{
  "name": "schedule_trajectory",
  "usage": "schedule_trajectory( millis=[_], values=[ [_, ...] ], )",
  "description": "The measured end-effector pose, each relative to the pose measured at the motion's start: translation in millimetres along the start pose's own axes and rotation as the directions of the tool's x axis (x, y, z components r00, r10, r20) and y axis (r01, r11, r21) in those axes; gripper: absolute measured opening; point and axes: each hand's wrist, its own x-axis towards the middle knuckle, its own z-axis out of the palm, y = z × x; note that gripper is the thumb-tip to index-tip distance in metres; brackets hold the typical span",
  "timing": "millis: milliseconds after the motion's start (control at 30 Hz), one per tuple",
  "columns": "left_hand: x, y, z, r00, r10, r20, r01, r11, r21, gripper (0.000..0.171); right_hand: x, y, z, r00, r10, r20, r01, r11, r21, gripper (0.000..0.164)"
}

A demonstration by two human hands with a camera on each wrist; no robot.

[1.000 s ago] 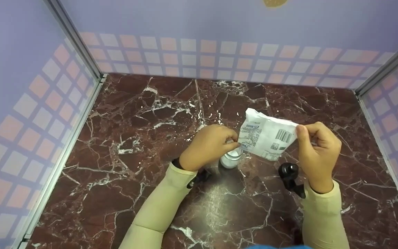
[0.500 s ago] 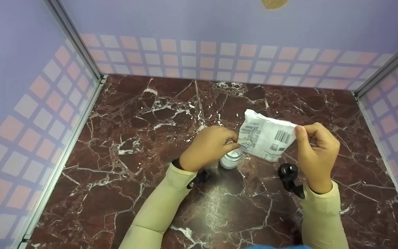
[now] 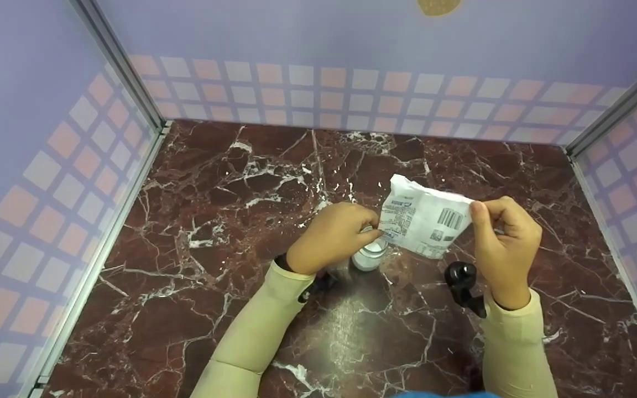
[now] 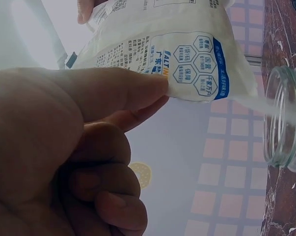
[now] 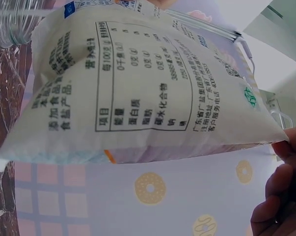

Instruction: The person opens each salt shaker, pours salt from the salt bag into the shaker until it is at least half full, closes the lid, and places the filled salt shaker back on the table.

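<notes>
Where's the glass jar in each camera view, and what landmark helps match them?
Head: glass jar, slightly right of and below centre.
Left wrist: jar at the right edge, cut off.
Right wrist: jar in the upper-left corner.
Shared landmark: printed salt bag.

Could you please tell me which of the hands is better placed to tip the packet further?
Probably the right hand: it pinches the packet at the end away from the jar, so lifting there should steepen the pour. The left hand pinches nearer the jar, seemingly better for guiding.
</notes>
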Motion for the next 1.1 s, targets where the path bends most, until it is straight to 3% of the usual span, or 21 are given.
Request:
schedule_trajectory(
  millis=[467,1100],
  values=[
    [-0.6,-2.0,-0.4,1.0,-0.006,-0.006,0.006,1.0,-0.004,0.023,-0.8,-0.5,-0.5,1.0,0.009,-0.006,-0.009,1.0,0.001,0.027],
    [0.0,-2.1,-1.7,1.0,0.0,0.02,0.0,1.0,-0.013,0.019,1.2,-4.3,1.5,1.0,0.006,0.001,-0.006,1.0,-0.019,0.02]
  ],
)
